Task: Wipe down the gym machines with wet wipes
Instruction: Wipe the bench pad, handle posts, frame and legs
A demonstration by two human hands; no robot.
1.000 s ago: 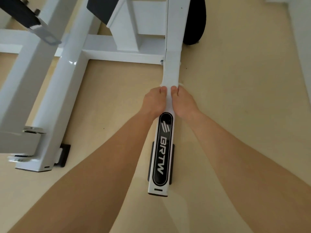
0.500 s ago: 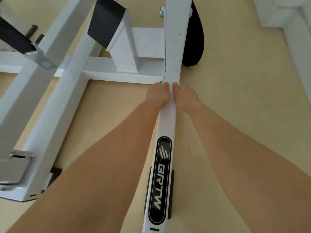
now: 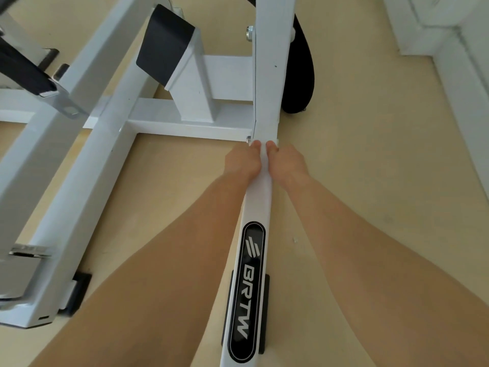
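Head view, looking down along a white rail (image 3: 258, 202) of the gym machine, low on the floor (image 3: 357, 181).

Hands: left hand (image 3: 242, 161) and right hand (image 3: 285, 161) clasp the rail from opposite sides at its far end. Both thumbs lie on the rail's top, close together but not touching. The other fingers curl down the rail's sides and are mostly hidden. Narrow grip on both.

Wipe (image 3: 264, 165): a brighter white strip shows on the rail between the thumbs and reads as the wipe. Its edges cannot be told from the white paint.

Along the rail, nearer the camera: an oval black badge (image 3: 250, 292) lettered BRTW, lying between the two forearms. A black foot (image 3: 266, 313) sticks out from under the rail on both sides at the badge.

At the rail's far end, just past the hands: a white post (image 3: 272, 62) rises, with a bolt (image 3: 248, 33) on its left face. A white crossbar (image 3: 185, 123) runs left from this joint.

Right of the rail, behind the post: a black disc (image 3: 301, 75), partly hidden.

Left of the rail: a black pad (image 3: 164, 41) on a white block, then a long white beam (image 3: 87, 168).

Far right of the rail: white wall trim (image 3: 463, 75).
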